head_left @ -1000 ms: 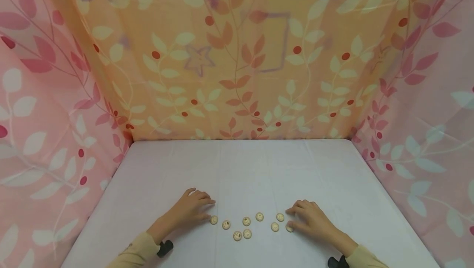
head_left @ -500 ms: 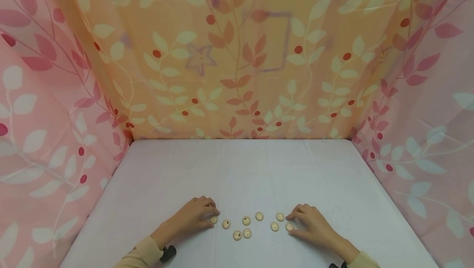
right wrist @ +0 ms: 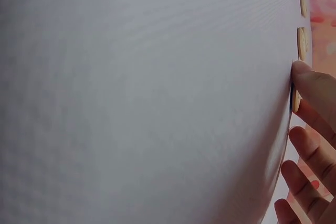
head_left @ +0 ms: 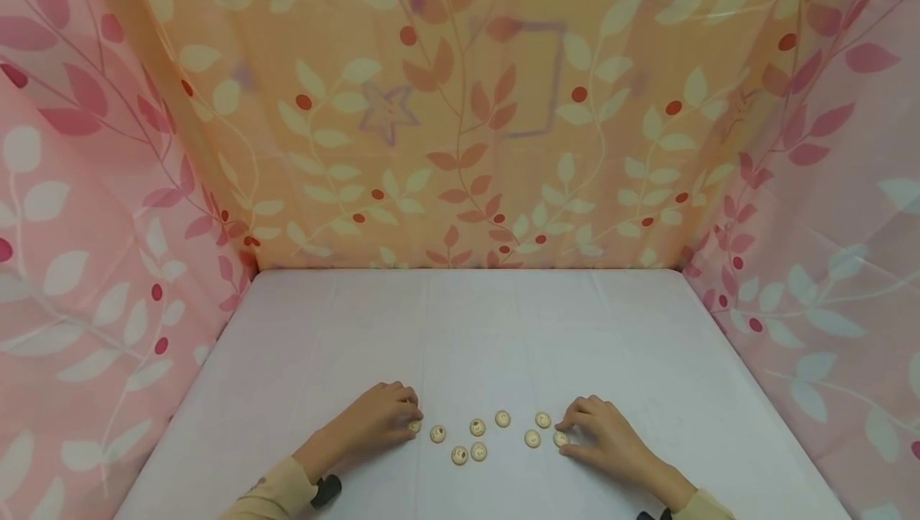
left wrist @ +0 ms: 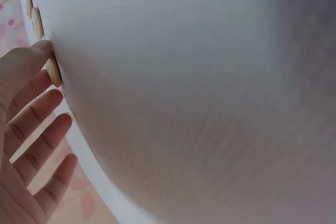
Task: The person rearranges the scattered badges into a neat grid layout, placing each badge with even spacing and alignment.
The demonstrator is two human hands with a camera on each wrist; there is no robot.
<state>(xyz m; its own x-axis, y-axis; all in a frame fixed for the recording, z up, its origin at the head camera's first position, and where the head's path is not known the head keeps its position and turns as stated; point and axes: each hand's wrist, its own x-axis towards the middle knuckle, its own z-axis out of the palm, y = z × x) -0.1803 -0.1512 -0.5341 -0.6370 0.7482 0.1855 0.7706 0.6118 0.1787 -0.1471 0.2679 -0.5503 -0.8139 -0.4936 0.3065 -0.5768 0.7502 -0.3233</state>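
Note:
Several round, pale wooden discs with dark face-like marks lie on the white table. My left hand [head_left: 381, 414] pinches the leftmost disc [head_left: 415, 426] between thumb and index finger; in the left wrist view that disc [left wrist: 53, 72] shows between them, with the other fingers spread behind. At the other end of the group, my right hand [head_left: 602, 434] has its thumb and index finger on the edges of the rightmost disc [head_left: 561, 439]. The right wrist view shows this disc [right wrist: 296, 100] edge-on below the thumb, the remaining fingers loosely apart.
Between the hands lie more discs, among them one at the front [head_left: 459, 455] and one farther back [head_left: 502, 418]. The white table [head_left: 460, 328] is bounded by an orange leaf-print curtain [head_left: 446, 144] behind and pink curtains [head_left: 93, 224] on both sides.
My left hand has come down and slightly right, its fingers closing round the leftmost disc. My right thumb has shifted to the near edge of the rightmost disc. The discs stay in place.

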